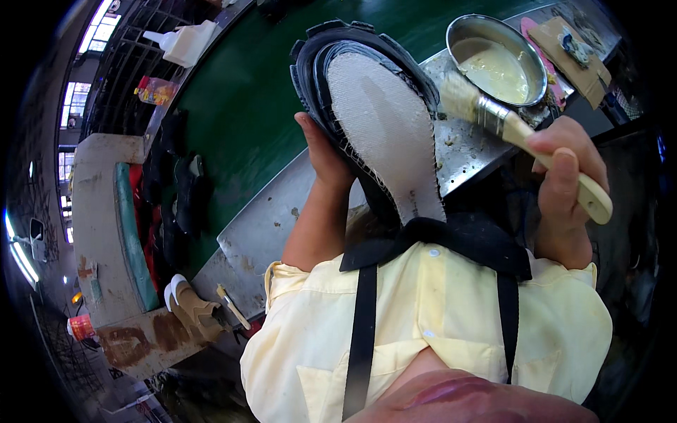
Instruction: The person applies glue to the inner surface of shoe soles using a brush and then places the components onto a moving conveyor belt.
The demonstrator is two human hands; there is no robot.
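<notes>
A dark shoe upper is tipped up in front of me, its whitish woven bottom facing me and frayed threads along one edge. My left hand is closed round its left side, the thumb up along the edge and the other fingers hidden behind. My right hand grips the wooden handle of a flat paintbrush. The pale bristles, slightly blurred, are just right of the upper; whether they touch it I cannot tell. Behind the brush stands a metal bowl with cream-coloured paste.
The bowl rests on a stained metal sheet over a green tabletop. Cardboard lies right of it. Dark shoe pieces, a white squeeze bottle, a tan shoe piece and a second brush are leftward.
</notes>
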